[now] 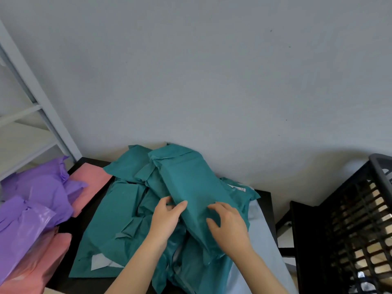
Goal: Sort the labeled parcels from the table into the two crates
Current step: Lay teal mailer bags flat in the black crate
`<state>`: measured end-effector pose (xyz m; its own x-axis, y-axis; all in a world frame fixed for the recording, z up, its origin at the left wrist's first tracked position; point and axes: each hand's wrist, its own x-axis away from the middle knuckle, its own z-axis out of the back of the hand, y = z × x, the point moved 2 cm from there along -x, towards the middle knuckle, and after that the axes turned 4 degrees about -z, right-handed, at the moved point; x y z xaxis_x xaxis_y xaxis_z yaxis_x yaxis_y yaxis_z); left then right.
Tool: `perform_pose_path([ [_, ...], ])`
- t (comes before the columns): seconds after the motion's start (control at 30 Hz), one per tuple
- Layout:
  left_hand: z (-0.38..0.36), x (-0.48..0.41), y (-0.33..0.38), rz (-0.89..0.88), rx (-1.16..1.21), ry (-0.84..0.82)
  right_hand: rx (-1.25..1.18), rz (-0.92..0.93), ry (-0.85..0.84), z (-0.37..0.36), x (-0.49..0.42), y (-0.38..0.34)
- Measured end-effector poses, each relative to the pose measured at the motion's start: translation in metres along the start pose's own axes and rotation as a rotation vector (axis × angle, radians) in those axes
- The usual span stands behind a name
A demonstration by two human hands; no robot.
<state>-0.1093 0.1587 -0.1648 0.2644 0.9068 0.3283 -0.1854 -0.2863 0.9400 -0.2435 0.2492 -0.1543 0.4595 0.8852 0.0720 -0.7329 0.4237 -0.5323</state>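
Both forearms enter from the bottom edge. The left hand [167,219] pinches the near left edge of the top teal parcel [191,183], thumb on its upper face and fingers tucked beneath. The right hand [228,225] lies on the same parcel's near right side with fingers spread and lightly bent; its grip looks loose, resting rather than closed.

The parcel is long and soft and lies slanted across the heap of teal parcels [118,209] on the dark worktop [65,247].

No label shows on its upper face. A white label [238,189] shows on a teal parcel lower in the heap, too small to read.

Step in hand (judgement): lift this parcel clear and read its label.
- Close the right grip on the edge before lifting; the mailer looks limp and would sag from one pinch.
- Raise the near end first so the parcels underneath are not dragged along.
- Turn it over to find the label before choosing a destination.

The black slatted crate [350,219] stands to the right, apart from the worktop. The second crate is not in view.

Left side: purple mailers [36,198] and pink parcels [91,183], unsorted. A pale blue-grey parcel [261,240] lies under the heap's right edge.
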Motion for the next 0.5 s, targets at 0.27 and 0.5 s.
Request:
perform_pose_path([
  [0.27,-0.005,-0.001,0.019,0.025,0.202,0.004,0.218,0.027,-0.085,0.012,0.004,-0.018],
  [0.5,-0.004,-0.001,0.023,-0.036,0.142,-0.038,0.244,0.0,0.251,0.05,-0.002,-0.028],
])
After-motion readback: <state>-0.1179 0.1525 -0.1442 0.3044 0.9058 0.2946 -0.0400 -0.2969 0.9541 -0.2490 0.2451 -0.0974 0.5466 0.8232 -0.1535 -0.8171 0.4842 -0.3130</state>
